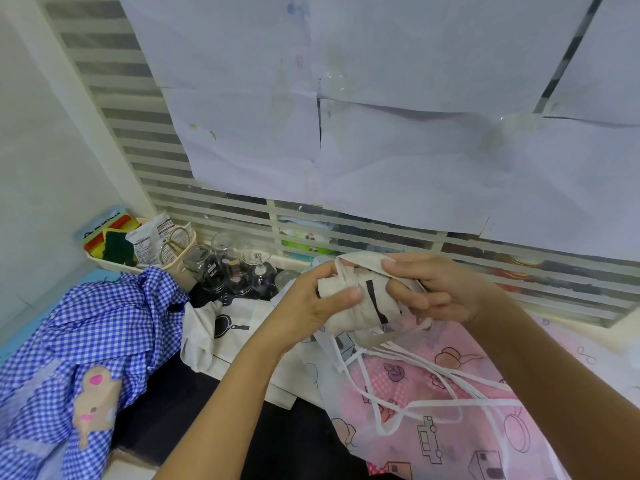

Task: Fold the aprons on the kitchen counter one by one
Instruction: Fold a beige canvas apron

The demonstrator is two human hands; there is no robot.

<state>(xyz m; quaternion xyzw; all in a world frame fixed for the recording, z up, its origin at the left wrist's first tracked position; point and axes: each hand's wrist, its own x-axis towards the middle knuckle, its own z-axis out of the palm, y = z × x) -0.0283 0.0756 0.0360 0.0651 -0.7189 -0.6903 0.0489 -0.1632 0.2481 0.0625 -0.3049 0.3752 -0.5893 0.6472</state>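
Left fingers: The left hand (311, 301) curls around a rolled bundle of cream apron (346, 311), thumb pressed flat on its front and the other fingers wrapped behind and over the top.
Right fingers: The right hand (441, 289) pinches the bundle's upper edge between thumb and forefinger. The remaining fingers are bent, one fingertip pushing into the cloth.
Cream apron: It is held in the air between both hands, above the counter (207, 410), with a black printed stripe across its face. One narrow loop of its own fabric runs over the top by the left forefinger.
Ties: White ties (426, 393) trail in loose loops below the hands and lie across the pink cloth. Which apron they belong to cannot be told.
Pink apron: The pink apron (450, 438), printed with cartoon shapes, is spread flat on the counter under the right forearm.
White printed apron: A white printed apron (239, 327) with black kitchen motifs lies crumpled just left of the hands, partly under the pink one.
Blue checked apron: A blue checked apron (90, 337) with a pink-and-tan patch is heaped at the left end of the counter.
Behind: Upturned glasses (239, 268) stand at the back. Beside them a basket (104, 263) holds packets and scissors (175, 242).
Backdrop: Paper sheets (381, 126) hang over a slatted screen (114, 98).
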